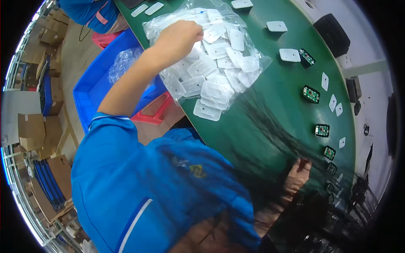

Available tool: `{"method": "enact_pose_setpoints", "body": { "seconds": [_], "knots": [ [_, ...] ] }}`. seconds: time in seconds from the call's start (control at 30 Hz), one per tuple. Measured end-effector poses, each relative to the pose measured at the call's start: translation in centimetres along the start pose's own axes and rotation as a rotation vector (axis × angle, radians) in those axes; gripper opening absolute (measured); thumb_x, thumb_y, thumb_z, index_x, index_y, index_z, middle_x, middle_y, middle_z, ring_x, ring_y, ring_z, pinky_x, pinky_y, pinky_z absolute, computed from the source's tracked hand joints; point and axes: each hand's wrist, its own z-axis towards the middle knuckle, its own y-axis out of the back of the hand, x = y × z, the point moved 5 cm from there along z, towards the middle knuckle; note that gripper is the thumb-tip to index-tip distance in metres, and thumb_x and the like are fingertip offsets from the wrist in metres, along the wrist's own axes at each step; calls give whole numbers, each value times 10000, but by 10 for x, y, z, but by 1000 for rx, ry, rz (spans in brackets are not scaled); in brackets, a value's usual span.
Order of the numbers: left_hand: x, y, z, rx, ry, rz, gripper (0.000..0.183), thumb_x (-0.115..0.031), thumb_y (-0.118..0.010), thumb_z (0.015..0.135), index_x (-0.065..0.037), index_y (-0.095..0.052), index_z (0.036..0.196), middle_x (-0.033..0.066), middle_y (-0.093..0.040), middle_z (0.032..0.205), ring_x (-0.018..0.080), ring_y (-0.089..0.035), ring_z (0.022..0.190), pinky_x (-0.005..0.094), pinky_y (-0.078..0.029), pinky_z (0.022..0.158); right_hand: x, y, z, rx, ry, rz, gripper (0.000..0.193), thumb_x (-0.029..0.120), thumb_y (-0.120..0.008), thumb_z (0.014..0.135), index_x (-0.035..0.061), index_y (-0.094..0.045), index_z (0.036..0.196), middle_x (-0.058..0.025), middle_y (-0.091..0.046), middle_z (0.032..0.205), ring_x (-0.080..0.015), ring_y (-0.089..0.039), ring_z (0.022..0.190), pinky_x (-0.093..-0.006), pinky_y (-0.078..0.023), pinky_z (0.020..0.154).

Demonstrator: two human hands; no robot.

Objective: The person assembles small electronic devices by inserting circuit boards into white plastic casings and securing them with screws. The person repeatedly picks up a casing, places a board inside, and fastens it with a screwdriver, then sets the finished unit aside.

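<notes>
A clear plastic bag [262, 63] full of white plastic covers [215, 49] lies on the green table. My left hand [179, 39] is over the bag's far left part, its fingers curled closed; what they grip is hidden. One loose white cover [206, 110] lies partly under the bag's near edge. My right hand [298, 175] is low over the table at the right, fingers bent together, partly behind dark hair strands; I cannot make out what is in them. Near it stands a row of small black housings with green circuit boards [322, 130].
Several white covers [289, 55] and small white pieces [325, 81] lie along the table's far side. A blue bin [95, 84] with clear plastic film [125, 63] and a red stool [154, 110] stand left of the table [270, 114]. Another person's blue sleeve [86, 14] is at the upper left.
</notes>
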Motion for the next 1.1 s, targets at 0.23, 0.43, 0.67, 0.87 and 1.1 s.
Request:
{"method": "enact_pose_setpoints", "body": {
  "seconds": [0.23, 0.43, 0.67, 0.87, 1.1],
  "knots": [
    [4, -28, -31, 82, -19, 82, 448, -229, -667, 779, -46, -551, 1171, 100, -526, 1266, 280, -511, 1112, 367, -470, 891, -9, -1, -5, 17, -151, 278, 102, 53, -580, 890, -9, -624, 958, -38, -600, 846, -94, -520, 673, -228, -435, 607],
    [5, -38, -40, 81, -60, 73, 441, -222, -635, 806, -31, -508, 1183, 141, -504, 1312, 297, -546, 1098, 388, -509, 813, 16, -4, -1, 27, 7, 370, 141, 1, -562, 883, -24, -634, 1002, -49, -605, 888, -97, -558, 704, -224, -467, 653],
    [14, -32, -27, -2, -72, 253, 256, -170, -543, 860, -46, -559, 1083, 141, -620, 1123, 307, -631, 886, 388, -531, 707, 27, -6, -3, -10, -171, 636, 181, 3, -556, 895, -11, -612, 1067, -50, -612, 842, -89, -573, 726, -216, -476, 663],
    [11, 8, 0, -366, 61, 247, 211, -138, -507, 888, -89, -588, 1077, 107, -634, 853, 301, -619, 751, 398, -505, 628, 62, 3, 1, 3, -94, 798, 210, 49, -564, 917, 15, -575, 1124, -37, -590, 874, -93, -580, 774, -210, -472, 691],
    [-143, -2, -22, 73, -99, -1014, 341, -37, -468, 895, -101, -559, 1216, 143, -648, 926, 264, -643, 799, 352, -510, 715, 119, 9, -2, 88, 34, 991, 291, -2, -565, 899, 0, -502, 1183, -58, -579, 846, -115, -569, 760, -232, -474, 683]
  ]
}}
